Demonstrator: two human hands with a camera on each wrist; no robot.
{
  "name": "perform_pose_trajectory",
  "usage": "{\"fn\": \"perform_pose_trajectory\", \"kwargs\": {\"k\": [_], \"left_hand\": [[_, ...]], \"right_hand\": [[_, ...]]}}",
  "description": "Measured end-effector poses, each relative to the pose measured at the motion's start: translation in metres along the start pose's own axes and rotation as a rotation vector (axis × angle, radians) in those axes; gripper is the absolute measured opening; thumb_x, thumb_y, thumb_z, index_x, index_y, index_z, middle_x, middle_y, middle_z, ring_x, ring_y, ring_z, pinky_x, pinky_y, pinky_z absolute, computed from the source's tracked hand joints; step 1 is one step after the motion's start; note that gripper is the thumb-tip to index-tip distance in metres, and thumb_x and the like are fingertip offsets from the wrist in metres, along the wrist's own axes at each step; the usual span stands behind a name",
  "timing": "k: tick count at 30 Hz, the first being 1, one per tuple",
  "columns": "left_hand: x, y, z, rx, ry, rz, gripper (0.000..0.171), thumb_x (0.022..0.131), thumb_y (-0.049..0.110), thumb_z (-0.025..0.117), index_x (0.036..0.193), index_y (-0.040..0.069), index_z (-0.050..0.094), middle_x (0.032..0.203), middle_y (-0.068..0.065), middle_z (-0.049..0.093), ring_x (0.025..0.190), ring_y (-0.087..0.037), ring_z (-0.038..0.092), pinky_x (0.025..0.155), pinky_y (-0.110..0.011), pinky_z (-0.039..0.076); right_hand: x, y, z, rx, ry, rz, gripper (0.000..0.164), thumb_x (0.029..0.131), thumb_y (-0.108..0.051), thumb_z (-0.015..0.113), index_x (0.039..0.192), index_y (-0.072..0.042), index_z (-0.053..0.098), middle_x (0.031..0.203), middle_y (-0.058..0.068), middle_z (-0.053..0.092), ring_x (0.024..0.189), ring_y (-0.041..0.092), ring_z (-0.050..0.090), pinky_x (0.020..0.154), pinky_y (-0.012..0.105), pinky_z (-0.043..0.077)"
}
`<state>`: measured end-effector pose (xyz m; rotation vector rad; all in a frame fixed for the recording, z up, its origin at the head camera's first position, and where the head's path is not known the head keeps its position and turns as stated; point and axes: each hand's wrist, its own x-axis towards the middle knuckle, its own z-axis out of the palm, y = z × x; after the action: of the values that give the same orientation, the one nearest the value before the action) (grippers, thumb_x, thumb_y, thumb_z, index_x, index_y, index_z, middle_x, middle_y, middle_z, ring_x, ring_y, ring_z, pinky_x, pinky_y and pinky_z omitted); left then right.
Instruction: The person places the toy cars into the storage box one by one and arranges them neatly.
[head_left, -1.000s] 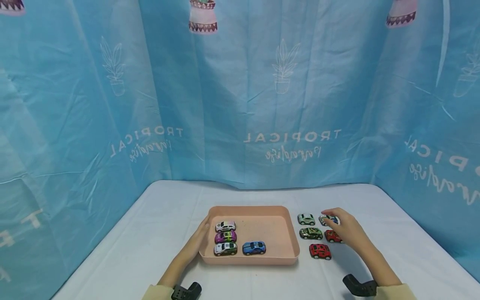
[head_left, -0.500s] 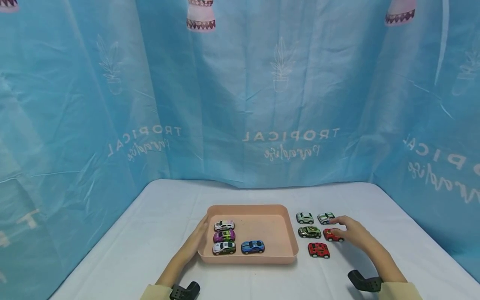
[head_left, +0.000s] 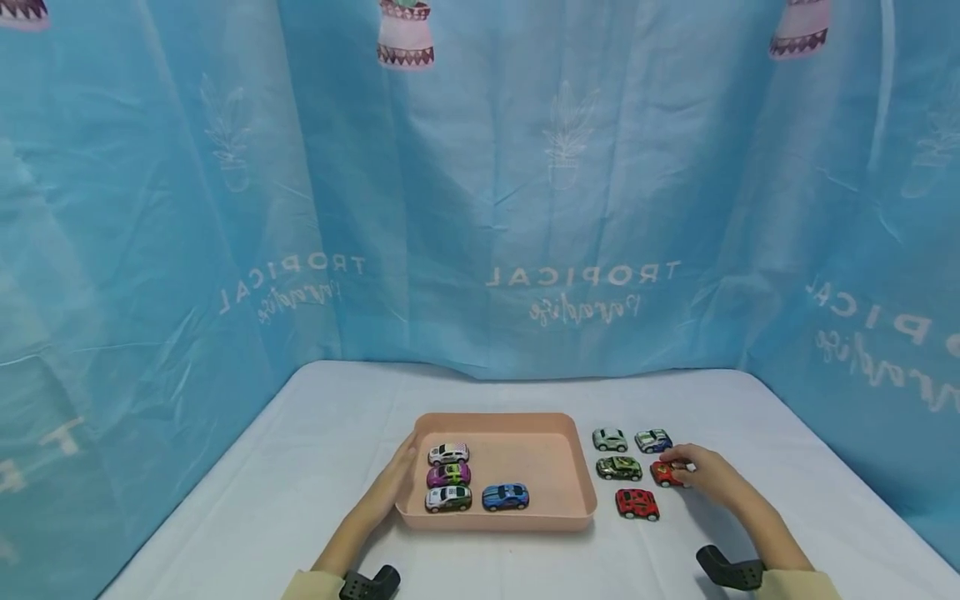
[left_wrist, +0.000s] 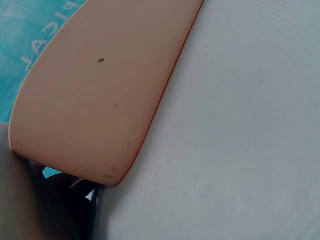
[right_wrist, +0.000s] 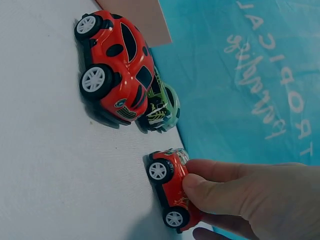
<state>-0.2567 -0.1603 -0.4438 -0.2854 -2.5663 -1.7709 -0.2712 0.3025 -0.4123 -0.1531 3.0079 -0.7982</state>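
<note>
Around the white surface [head_left: 517, 567] a blue curtain [head_left: 450, 208] is hanging on the far, left and right sides. The red car [head_left: 662, 473] is sitting right of the tray [head_left: 495, 522], just near of the silver-blue car [head_left: 653, 441] and to the right of the green car [head_left: 618, 467], with the spotted car [head_left: 637, 504] standing nearer and to the left. The right hand [head_left: 708, 475] is pinching the red car, thumb on one side of the body and index finger on the other. The left hand [head_left: 397, 475] is resting against the tray's left wall; its view is dark, so I cannot tell whether its fingers are curling there or lying straight.

The car is probably light and stiff, with glossy paint that may be a little slippery and wheels that could roll under a sideways push. Its sides above the wheels are likely offering the best hold, which the fingers are already using.

Half a second ago the right fingers were spreading, the index one by the silver-blue car; now they are closing on the red car, leaving the silver-blue car uncovered.
</note>
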Motion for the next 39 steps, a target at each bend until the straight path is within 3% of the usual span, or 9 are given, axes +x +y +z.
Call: {"fn": "perform_pose_trajectory", "kwargs": {"k": [8,15,25,30,39], "left_hand": [[0.002,-0.002,-0.001,0.002,-0.003,-0.003,0.057,0.1,0.037,0.023,0.146,0.006,0.014,0.152,-0.02,0.01,0.139,-0.041,0.004,0.111,-0.059,0.001],[0.003,-0.006,-0.001,0.017,0.01,0.004,0.057,0.099,0.039,0.023,0.146,0.007,0.016,0.151,-0.021,0.012,0.138,-0.043,0.008,0.11,-0.061,0.004],[0.003,-0.004,-0.002,0.02,0.011,0.006,0.056,0.099,0.038,0.024,0.146,0.007,0.016,0.151,-0.021,0.012,0.138,-0.043,0.007,0.11,-0.061,0.004],[0.003,-0.005,-0.002,0.02,0.015,0.009,0.056,0.099,0.037,0.025,0.146,0.007,0.017,0.151,-0.021,0.012,0.138,-0.043,0.007,0.11,-0.061,0.004],[-0.001,-0.007,-0.002,0.027,0.027,0.099,0.059,0.098,0.045,0.023,0.146,0.011,0.018,0.149,-0.026,0.014,0.135,-0.048,0.01,0.105,-0.067,0.004]], "right_hand": [[-0.006,-0.008,-0.004,-0.048,0.079,-0.058,0.022,0.083,0.0,0.059,0.104,0.002,0.063,0.112,0.028,0.057,0.107,0.046,0.049,0.084,0.053,0.046],[-0.007,-0.017,-0.011,0.006,0.1,-0.095,0.024,0.084,-0.003,0.06,0.107,0.003,0.062,0.109,0.027,0.058,0.097,0.039,0.056,0.069,0.041,0.053],[-0.016,-0.042,-0.018,0.074,0.17,-0.146,0.033,0.084,-0.022,0.063,0.108,-0.001,0.062,0.102,0.018,0.064,0.086,0.027,0.061,0.064,0.036,0.053],[-0.019,-0.06,-0.019,0.102,0.22,-0.198,0.031,0.083,-0.019,0.063,0.109,-0.002,0.063,0.105,0.019,0.063,0.085,0.025,0.063,0.064,0.033,0.054],[-0.02,-0.092,-0.014,0.135,0.252,-0.289,0.029,0.086,-0.017,0.059,0.112,-0.004,0.062,0.11,0.017,0.063,0.091,0.027,0.064,0.071,0.036,0.056]]}}
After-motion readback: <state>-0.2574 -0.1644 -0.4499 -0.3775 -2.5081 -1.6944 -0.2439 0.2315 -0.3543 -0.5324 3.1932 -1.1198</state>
